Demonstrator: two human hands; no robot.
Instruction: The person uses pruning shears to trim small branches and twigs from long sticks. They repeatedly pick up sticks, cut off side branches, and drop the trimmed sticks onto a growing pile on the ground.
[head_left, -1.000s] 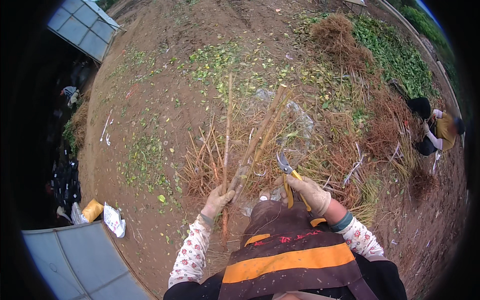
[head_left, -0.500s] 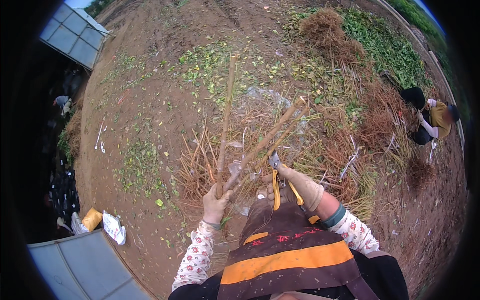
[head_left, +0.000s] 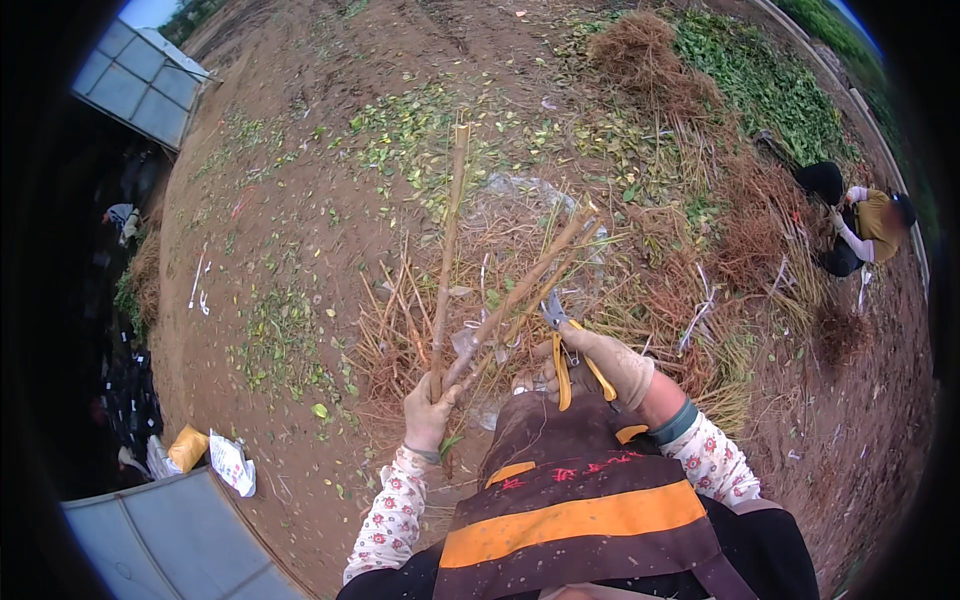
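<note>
My left hand, in a pale glove, is closed round the lower ends of several long brown branches. They fan out ahead of it, one nearly upright, others slanting to the right. In my gloved right hand I hold pruning shears with yellow handles, gripped at the handles, which stand apart. Their metal blades point up and left, close beside the slanting branches; whether they touch one cannot be made out. Beyond my hands lies a heap of cut sticks on the soil.
Clear plastic sheeting lies under loose twigs. Root bundles and a green leaf pile are at the right. A co-worker sits beyond them. At the left are a yellow sack, a white sack and metal gate panels.
My right hand and the shears have moved slightly right and down, the blades drawing a little away from the slanting branches. The left hand keeps its hold, with the branches shifted slightly.
</note>
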